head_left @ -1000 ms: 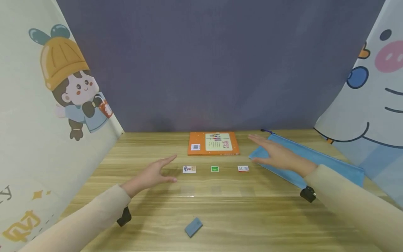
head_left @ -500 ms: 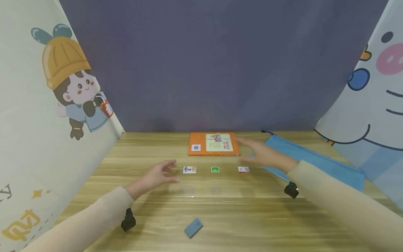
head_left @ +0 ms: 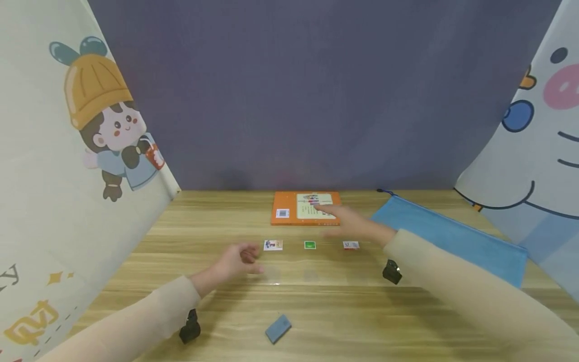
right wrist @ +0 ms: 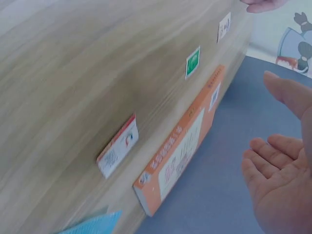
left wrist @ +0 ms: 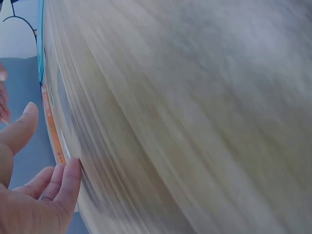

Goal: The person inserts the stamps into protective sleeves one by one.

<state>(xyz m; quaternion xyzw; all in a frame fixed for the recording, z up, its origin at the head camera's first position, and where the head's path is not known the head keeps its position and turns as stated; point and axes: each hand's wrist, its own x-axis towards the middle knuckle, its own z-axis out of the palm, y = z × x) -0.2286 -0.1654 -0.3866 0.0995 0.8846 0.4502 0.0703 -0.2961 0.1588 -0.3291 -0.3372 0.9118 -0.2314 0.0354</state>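
Observation:
My left hand hovers over the wooden table, left of a small picture card, its fingers loosely bent and holding nothing. My right hand reaches in from the right with fingers extended. In the head view it overlaps the right part of an orange book lying flat at the back; its palm is bare in the right wrist view. A small green card lies in the middle of the row. At the row's right end, below my right hand, is a white card with a red edge.
A blue drawstring bag lies flat on the right of the table. A small grey-blue block sits near the front. A dark backdrop stands behind, with cartoon-printed panels at both sides.
My right hand has moved left, from over the bag to in front of the book. My left hand has shifted slightly right and nearer, its fingers more bent. The things on the table stay put.

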